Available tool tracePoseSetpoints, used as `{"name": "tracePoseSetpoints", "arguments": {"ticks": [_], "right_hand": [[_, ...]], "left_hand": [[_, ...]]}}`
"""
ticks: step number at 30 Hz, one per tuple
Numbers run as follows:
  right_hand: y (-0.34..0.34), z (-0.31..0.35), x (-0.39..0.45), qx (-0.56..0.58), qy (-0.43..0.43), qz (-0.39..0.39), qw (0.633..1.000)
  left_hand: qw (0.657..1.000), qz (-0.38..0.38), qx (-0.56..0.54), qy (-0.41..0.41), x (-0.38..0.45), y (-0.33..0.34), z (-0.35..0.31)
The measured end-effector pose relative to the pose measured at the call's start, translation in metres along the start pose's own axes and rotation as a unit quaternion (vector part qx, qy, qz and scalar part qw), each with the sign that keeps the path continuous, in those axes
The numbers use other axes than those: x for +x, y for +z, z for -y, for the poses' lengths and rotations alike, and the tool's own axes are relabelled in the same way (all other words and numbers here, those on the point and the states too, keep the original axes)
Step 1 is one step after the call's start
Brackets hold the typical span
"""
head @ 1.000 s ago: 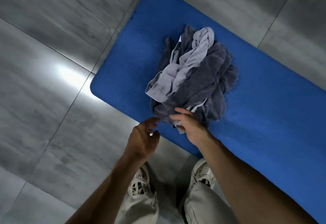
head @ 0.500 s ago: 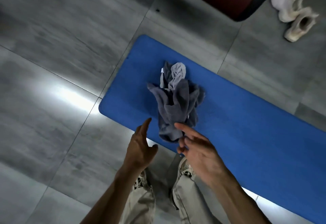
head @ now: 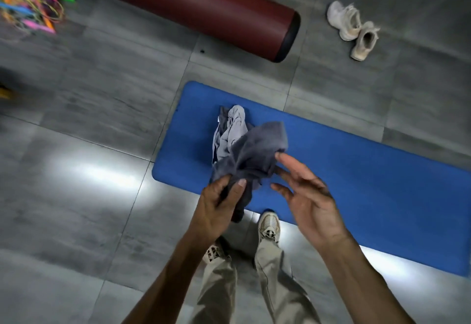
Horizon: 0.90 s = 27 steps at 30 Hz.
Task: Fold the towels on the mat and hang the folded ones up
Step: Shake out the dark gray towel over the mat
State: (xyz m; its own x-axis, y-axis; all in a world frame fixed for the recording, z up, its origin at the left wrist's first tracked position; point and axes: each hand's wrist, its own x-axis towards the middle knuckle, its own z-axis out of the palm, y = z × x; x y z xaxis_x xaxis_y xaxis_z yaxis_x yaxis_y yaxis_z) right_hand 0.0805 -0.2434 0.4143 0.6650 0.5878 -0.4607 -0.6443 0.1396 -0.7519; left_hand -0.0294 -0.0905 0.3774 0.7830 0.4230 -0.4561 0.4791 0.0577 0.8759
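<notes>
A crumpled dark grey towel (head: 257, 149) is lifted above the blue mat (head: 356, 170). My left hand (head: 219, 206) grips its lower end between thumb and fingers, and a tail hangs below the hand. My right hand (head: 305, 191) is spread beside the towel, its fingertips touching the right side of the cloth. A light grey towel (head: 233, 130) lies bunched on the mat behind the lifted one, partly hidden by it.
A dark red cylindrical bag (head: 204, 10) lies on the grey tile floor beyond the mat. A pair of pale shoes (head: 354, 27) sits at the upper right. Colourful cords (head: 28, 5) lie at the upper left. My feet stand at the mat's near edge.
The view has risen away from the mat. The dark towel came up off the pile; my left hand, empty before, now grips it, and my right hand has opened beside it.
</notes>
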Motion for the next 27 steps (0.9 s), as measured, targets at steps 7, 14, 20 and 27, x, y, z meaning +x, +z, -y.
{"name": "tracePoseSetpoints", "arguments": {"ticks": [7, 14, 20, 27], "right_hand": [[0.012, -0.004, -0.073, -0.339, 0.049, 0.052, 0.938], [-0.006, 0.029, -0.145, -0.277, -0.105, -0.2, 0.934], [-0.094, 0.088, -0.197, -0.199, -0.163, -0.242, 0.936], [-0.208, 0.172, -0.284, -0.293, -0.218, -0.199, 0.909]], "left_hand": [[0.986, 0.065, -0.145, -0.057, -0.058, 0.023, -0.111], [0.984, 0.127, -0.118, -0.039, -0.094, 0.071, -0.153], [0.973, 0.174, 0.147, -0.023, -0.12, 0.138, -0.145], [0.901, -0.016, 0.411, 0.137, -0.186, 0.259, -0.165]]}}
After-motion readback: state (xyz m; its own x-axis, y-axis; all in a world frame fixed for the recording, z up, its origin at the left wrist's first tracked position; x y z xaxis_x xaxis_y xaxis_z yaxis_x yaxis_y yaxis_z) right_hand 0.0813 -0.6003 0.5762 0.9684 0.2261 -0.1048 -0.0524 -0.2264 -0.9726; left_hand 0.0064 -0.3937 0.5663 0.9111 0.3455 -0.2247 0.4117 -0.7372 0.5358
